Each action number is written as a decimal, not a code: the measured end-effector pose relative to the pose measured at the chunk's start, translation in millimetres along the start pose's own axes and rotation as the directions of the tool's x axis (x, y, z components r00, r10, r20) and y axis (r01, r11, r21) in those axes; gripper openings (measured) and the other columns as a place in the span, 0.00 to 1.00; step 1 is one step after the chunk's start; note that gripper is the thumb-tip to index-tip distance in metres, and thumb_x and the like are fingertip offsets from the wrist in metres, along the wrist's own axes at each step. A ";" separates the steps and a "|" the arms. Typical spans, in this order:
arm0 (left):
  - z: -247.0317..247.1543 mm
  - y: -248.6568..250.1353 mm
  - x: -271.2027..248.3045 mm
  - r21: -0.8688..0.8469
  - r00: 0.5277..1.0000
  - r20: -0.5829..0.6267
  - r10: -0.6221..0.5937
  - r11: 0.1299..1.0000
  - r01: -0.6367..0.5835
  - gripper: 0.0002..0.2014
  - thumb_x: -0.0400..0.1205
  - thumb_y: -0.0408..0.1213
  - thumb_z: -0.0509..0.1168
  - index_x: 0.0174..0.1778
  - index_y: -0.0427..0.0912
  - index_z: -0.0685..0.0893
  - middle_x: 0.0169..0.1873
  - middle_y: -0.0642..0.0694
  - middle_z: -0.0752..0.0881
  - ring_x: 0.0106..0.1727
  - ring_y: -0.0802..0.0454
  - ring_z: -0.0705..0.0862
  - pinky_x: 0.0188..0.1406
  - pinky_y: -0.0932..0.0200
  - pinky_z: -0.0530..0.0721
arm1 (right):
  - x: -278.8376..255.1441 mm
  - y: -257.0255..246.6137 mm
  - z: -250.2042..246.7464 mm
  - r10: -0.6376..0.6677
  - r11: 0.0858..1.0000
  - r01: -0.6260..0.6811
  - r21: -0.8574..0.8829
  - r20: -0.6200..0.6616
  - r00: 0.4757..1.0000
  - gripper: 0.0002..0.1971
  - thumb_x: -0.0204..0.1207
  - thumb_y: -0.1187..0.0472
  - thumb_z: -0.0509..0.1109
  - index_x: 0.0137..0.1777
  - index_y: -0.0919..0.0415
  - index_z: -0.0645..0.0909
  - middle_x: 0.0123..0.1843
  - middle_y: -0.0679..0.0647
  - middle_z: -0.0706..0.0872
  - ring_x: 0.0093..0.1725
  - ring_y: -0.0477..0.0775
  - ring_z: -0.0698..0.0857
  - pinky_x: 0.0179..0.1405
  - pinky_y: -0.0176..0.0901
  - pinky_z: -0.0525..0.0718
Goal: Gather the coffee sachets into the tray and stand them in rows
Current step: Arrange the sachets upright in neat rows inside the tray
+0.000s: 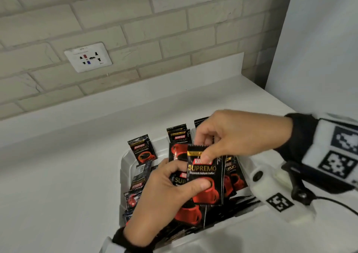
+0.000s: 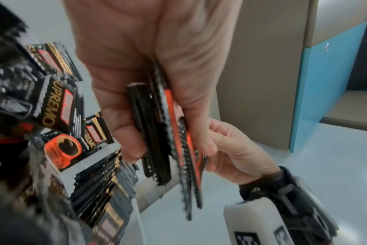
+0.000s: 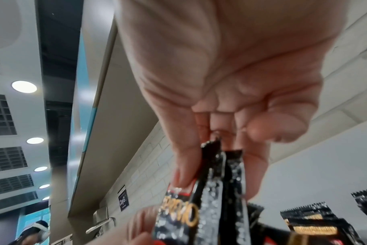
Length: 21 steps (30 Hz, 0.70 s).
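Sachets in hand: small bundle of coffee sachets [image 1: 203, 177] held over white tray [image 1: 125, 161], front one upright, label facing head cam, long axis vertical, notched top edge up, cup print at bottom.
Left hand [image 1: 160, 198]: fingers curled round bundle's lower part, thumb across front on red cup print; gripping.
Right hand [image 1: 232, 136]: thumb + fingers pinch top edge of front sachet, thumb on the logo; gripping.
Left wrist view only: bundle seen edge-on [image 2: 168, 140], several sachets fanned between thumb and fingers, serrated ends pointing away from palm; right hand [image 2: 237, 152] nips far side. Head cam shows mostly the front face, so count not clear there.
Right wrist view only: at least two top edges [image 3: 220, 165] between the fingertips, blurred; ceiling lights, vents, a person low in left corner.
Tray: near front-right part of worktop [image 1: 67, 175], close to white side panel.
Sachets in tray: some standing along far wall, tops up, labels facing cam, e.g. one at far-left corner [image 1: 142, 149]; others near left wall lie tilted/upside down [image 1: 138, 179]; tight row stands edge-on at front [image 2: 101, 187].
Wall: brick-look tiles w/ socket plate [image 1: 88, 57] above worktop's back edge.
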<state>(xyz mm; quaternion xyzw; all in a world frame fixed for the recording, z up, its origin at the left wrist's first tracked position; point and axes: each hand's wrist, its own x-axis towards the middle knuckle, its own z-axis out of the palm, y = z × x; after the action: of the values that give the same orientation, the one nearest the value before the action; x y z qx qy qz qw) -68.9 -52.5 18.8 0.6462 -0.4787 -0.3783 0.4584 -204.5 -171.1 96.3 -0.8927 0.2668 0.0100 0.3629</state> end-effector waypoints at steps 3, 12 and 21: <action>-21.5 -2.1 2.3 -0.119 0.987 -0.155 -0.043 0.993 0.025 0.16 0.48 0.53 0.75 0.32 0.57 0.89 0.40 0.47 0.89 0.32 0.53 0.87 0.35 0.59 0.84 | 12.7 -3.5 -17.9 -0.011 1.000 0.010 -0.004 -0.115 0.993 0.06 0.70 0.57 0.75 0.40 0.49 0.79 0.35 0.45 0.84 0.25 0.34 0.79 0.27 0.23 0.74; -76.0 -18.9 0.3 -0.283 0.904 -0.411 -0.122 0.959 0.000 0.04 0.60 0.42 0.71 0.27 0.56 0.88 0.30 0.55 0.88 0.23 0.60 0.85 0.16 0.65 0.80 | 92.3 6.2 -14.1 0.075 0.895 -0.157 -0.417 -0.206 0.976 0.12 0.75 0.54 0.71 0.57 0.54 0.79 0.48 0.46 0.82 0.47 0.48 0.79 0.45 0.39 0.73; -79.9 -28.4 -1.3 -0.292 0.906 -0.400 -0.134 0.956 0.013 0.07 0.60 0.41 0.71 0.34 0.50 0.87 0.26 0.57 0.87 0.22 0.60 0.84 0.16 0.68 0.79 | 129.8 24.7 29.9 0.082 0.731 -0.111 -0.674 -0.075 0.994 0.08 0.77 0.56 0.69 0.38 0.52 0.74 0.35 0.44 0.75 0.43 0.53 0.79 0.30 0.39 0.69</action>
<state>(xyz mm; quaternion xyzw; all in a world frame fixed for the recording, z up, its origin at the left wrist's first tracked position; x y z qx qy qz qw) 12.7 -29.5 15.2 0.6575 -0.2861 -0.3136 0.6225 -99.9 -227.1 31.0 -0.9485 0.2980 0.1070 0.0073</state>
